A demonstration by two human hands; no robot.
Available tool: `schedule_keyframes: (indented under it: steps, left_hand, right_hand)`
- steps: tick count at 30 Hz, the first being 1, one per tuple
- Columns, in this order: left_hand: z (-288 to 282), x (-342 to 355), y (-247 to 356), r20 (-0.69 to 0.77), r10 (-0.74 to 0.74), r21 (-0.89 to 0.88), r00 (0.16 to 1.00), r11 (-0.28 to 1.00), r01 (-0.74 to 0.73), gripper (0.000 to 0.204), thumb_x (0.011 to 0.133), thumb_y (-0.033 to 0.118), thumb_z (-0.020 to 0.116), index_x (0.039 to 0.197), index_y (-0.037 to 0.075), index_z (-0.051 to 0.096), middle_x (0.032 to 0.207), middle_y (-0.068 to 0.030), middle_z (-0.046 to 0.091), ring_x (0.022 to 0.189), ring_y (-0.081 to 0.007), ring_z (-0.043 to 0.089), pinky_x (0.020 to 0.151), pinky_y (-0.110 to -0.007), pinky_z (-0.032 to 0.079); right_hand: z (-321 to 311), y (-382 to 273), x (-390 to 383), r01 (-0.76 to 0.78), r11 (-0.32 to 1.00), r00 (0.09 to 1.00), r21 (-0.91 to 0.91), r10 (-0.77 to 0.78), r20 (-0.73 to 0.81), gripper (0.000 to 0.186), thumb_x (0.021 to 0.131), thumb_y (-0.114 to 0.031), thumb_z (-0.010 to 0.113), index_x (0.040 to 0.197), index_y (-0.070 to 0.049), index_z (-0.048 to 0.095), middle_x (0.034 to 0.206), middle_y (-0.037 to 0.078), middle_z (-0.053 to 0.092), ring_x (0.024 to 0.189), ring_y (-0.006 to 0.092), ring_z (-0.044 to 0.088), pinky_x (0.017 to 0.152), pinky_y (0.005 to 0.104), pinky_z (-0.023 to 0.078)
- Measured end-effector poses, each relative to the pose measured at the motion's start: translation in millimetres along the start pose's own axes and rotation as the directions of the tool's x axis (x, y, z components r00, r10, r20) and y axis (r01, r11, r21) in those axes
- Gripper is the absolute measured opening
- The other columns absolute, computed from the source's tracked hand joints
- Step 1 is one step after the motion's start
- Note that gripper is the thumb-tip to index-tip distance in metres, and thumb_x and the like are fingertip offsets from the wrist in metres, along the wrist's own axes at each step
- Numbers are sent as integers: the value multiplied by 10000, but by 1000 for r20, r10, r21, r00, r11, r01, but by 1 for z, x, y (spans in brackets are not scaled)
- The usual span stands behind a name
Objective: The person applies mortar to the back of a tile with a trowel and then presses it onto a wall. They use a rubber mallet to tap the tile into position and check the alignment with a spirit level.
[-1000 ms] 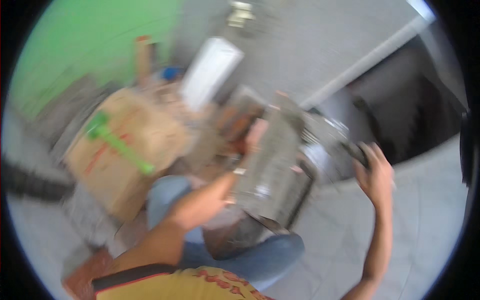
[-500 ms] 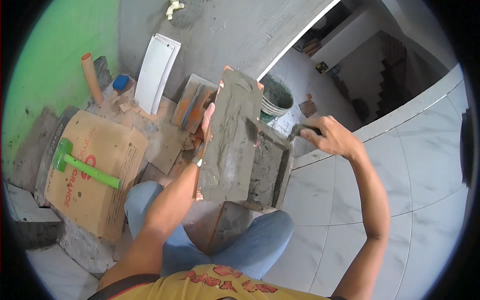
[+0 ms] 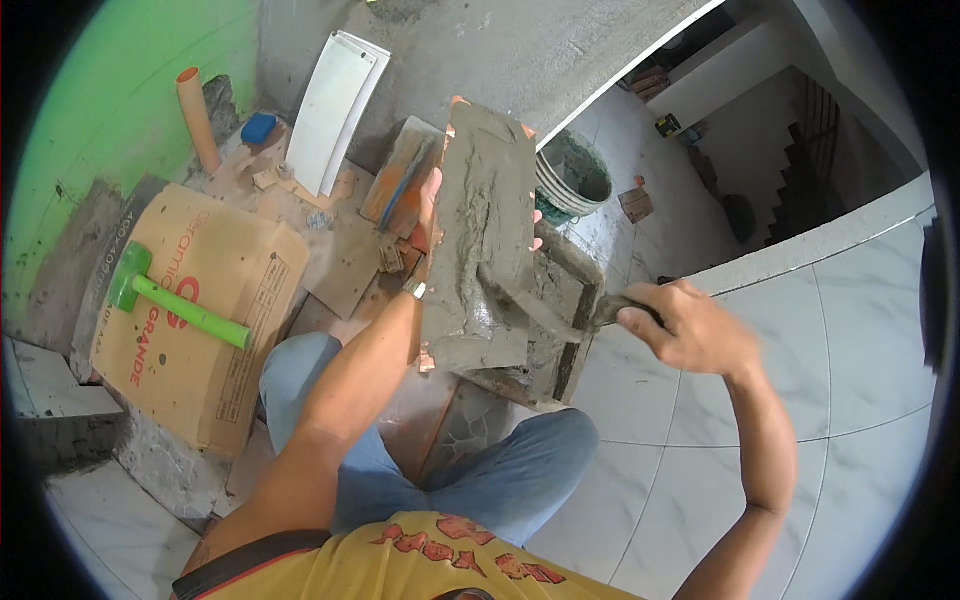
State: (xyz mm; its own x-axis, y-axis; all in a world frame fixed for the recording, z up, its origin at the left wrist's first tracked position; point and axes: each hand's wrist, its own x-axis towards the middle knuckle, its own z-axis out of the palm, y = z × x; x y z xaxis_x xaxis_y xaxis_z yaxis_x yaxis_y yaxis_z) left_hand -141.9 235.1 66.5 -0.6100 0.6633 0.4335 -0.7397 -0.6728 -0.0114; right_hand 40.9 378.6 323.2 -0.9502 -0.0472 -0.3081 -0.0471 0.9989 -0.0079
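My left hand [image 3: 431, 205] grips a rectangular tile [image 3: 428, 360] from underneath, its fingertips showing along both long edges. Wet grey mortar [image 3: 478, 215] covers the face turned up to me, and bits of orange-brown tile show at the corners. Closed around a handle, my right hand [image 3: 690, 325] holds a trowel [image 3: 540, 312] whose mortar-smeared blade reaches over the lower right part of the tile, touching the mortar. Under and right of the tile stands a mortar trough [image 3: 588, 285], partly hidden by it, with grey mortar inside.
A green rubber mallet [image 3: 195, 315] lies on a cardboard sheet [image 3: 200, 390] at the left. Behind the trough stands a mortar-stained bucket [image 3: 575, 185]. White tile pieces [image 3: 330, 110] lean on the wall beside a blue sponge [image 3: 258, 128] and an orange pipe [image 3: 198, 125]. Marbled floor tiles [image 3: 740, 410] spread rightward.
My right hand has come down with the trowel, and its blade now lies across the tile's lower right. The view has shifted slightly. My left hand keeps hold of the tile.
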Motion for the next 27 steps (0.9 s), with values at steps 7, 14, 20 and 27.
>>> schedule_keyframes:
  steps: [7, 14, 20, 27]
  left_hand:
    - [-7, -3, 7, -37, 3, -4, 999, 1000, -3, 974, 889, 774, 418, 1560, 69, 362, 1412, -269, 505, 1248, -507, 542, 997, -729, 428]
    - [12, -3, 5, -17, -63, -29, 998, 998, 62, 922, 936, 727, 382, 1555, 43, 362, 1414, -283, 500, 1251, -491, 550, 1028, -664, 447]
    - [27, -9, -5, 76, -63, 13, 995, 998, 63, 942, 952, 740, 317, 1567, 27, 316, 1432, -286, 483, 1262, -477, 550, 1071, -571, 466]
    - [16, 3, -10, 82, -85, -86, 993, 992, 93, 916, 940, 740, 367, 1583, 90, 306, 1480, -240, 444, 1292, -483, 519, 1026, -655, 461]
  right_hand:
    - [-7, -29, -17, 210, 965, 977, -155, -214, -11, 273, 854, -209, 738, 1079, -56, 724, 765, 158, 663, 729, 357, 655, 672, 468, 516]
    - [-12, -21, -7, 218, 788, 824, -576, -465, -324, 384, 682, -81, 798, 1062, -104, 749, 831, 42, 581, 770, 231, 575, 690, 368, 453]
    - [-10, -27, -17, 298, 804, 807, -514, -500, -315, 369, 691, -58, 760, 1056, -114, 750, 811, 43, 558, 773, 221, 567, 671, 356, 428]
    - [-23, -7, 13, 164, 779, 750, -606, -497, -436, 362, 716, -55, 782, 1073, -106, 749, 835, 41, 567, 778, 223, 568, 687, 360, 436]
